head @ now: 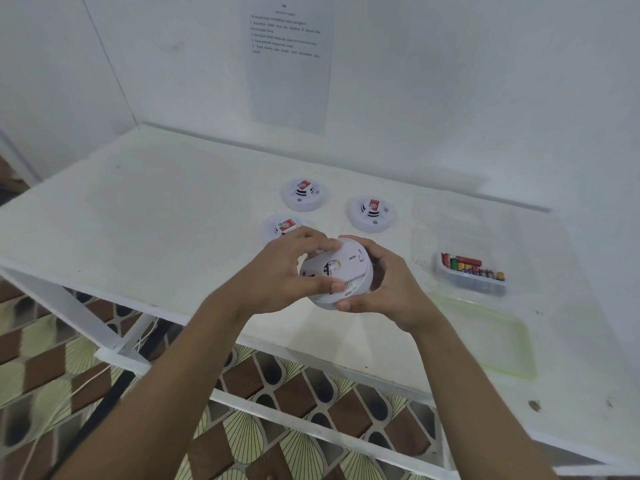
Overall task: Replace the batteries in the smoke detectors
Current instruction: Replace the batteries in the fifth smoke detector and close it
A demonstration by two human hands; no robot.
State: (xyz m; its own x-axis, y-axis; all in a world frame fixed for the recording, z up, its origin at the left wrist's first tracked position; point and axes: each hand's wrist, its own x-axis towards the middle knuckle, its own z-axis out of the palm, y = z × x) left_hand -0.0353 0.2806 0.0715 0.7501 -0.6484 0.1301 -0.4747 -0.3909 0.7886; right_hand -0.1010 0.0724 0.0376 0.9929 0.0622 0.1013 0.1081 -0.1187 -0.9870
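Obs.: I see both hands on one smoke detector (341, 271), lifted above the near edge of the table (173, 220). The left hand (287, 271) curls over its top and left rim. The right hand (384, 289) cups the right rim, thumb on the lower edge (both clamped on it). Behind, on the table: far detector (304, 195), right detector (372, 214), near detector (282, 226). Battery tray (472, 275) lies well to the right.
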